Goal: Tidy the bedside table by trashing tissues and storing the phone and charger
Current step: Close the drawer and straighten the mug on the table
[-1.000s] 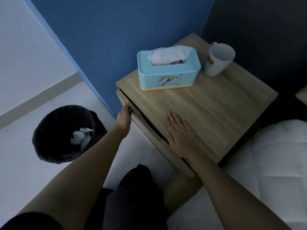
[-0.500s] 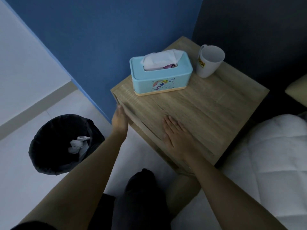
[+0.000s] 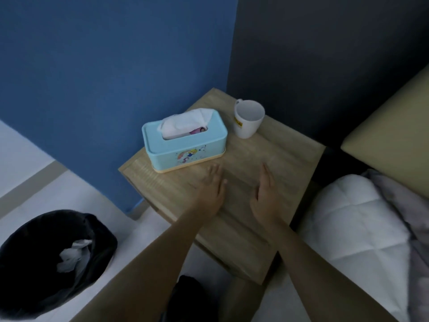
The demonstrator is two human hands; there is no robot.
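Note:
The wooden bedside table (image 3: pixel 285 156) stands in the corner with its drawer shut. My left hand (image 3: pixel 212 191) hovers over the tabletop just in front of the light-blue tissue box (image 3: pixel 185 138), fingers spread and blurred, holding nothing. My right hand (image 3: pixel 264 196) is beside it over the middle of the top, also empty with fingers extended. Crumpled white tissues (image 3: pixel 73 254) lie inside the black bin (image 3: pixel 27 247) on the floor at lower left. No phone or charger is visible.
A white mug (image 3: pixel 247 123) stands behind and to the right of the tissue box. The bed with a white quilt (image 3: pixel 362 228) and beige headboard (image 3: pixel 394 126) borders the table on the right. Blue and dark walls close off the back.
The drawer that stood slightly open a second ago is now shut. My left hand left the drawer front and rose over the tabletop; my right hand lifted and moved farther onto the top.

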